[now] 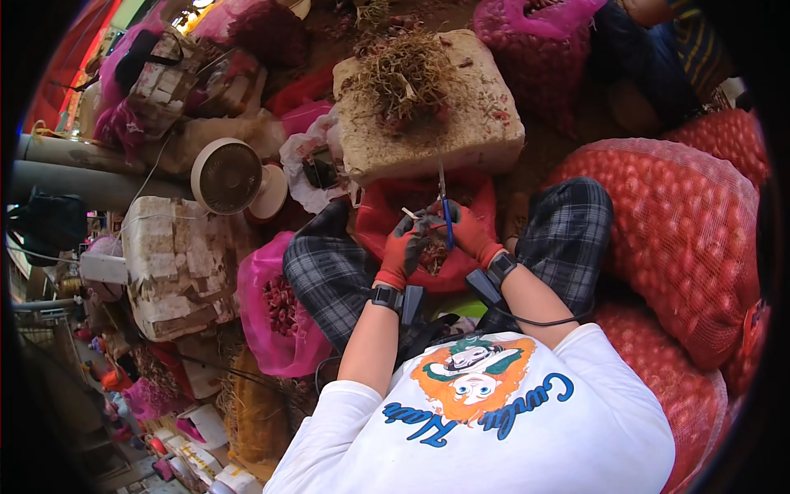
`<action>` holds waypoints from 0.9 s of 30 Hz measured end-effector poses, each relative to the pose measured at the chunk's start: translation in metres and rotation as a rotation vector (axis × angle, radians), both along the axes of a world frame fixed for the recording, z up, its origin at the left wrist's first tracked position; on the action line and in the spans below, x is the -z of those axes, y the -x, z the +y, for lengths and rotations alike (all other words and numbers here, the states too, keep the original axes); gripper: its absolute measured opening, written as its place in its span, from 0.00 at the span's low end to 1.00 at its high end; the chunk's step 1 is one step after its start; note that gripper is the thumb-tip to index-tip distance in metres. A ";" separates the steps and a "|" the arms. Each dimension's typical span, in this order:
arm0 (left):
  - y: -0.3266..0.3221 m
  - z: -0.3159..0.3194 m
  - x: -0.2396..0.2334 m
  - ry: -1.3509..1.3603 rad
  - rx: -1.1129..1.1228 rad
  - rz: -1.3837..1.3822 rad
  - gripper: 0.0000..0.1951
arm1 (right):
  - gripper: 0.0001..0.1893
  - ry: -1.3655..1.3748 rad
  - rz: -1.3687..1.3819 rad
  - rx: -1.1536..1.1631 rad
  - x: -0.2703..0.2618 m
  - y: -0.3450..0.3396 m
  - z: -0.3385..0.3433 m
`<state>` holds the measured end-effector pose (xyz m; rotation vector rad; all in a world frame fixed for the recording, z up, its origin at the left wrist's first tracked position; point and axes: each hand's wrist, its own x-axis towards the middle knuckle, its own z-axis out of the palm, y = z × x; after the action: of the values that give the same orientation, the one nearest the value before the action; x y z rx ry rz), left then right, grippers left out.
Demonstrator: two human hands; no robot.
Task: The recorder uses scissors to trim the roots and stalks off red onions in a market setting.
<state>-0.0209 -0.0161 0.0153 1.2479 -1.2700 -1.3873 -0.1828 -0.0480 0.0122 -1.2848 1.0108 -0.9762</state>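
Note:
Both my hands wear red gloves with dark grey fingers and meet over an open red mesh bag between my knees. My right hand grips blue-handled scissors, their metal blades pointing away from me. Close against it, my left hand pinches a small pale piece, perhaps a stem; its lower part is hidden by the fingers. Dry trimmings lie in the bag below. Beyond the blades, a heap of shallots with dry, tangled tops rests on a worn foam box.
A pink bag of shallots stands left of my knee. Large red mesh sacks of bulbs crowd my right side. A white fan and a taped foam box are at left. Another person's leg shows at upper right.

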 end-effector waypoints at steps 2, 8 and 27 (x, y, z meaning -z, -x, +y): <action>0.000 0.000 -0.005 -0.066 -0.029 0.037 0.14 | 0.17 0.001 0.063 -0.088 -0.003 0.004 -0.003; 0.003 0.001 -0.009 -0.410 -0.083 0.388 0.15 | 0.15 0.088 0.332 -0.011 0.014 0.005 0.000; -0.010 0.002 0.007 -0.436 -0.029 0.489 0.10 | 0.13 -0.525 -0.421 -0.110 0.013 0.004 -0.001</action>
<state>-0.0111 -0.0144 0.0082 1.0946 -0.6308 -1.8699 -0.1864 -0.0487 -0.0005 -0.6562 0.7849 -0.7821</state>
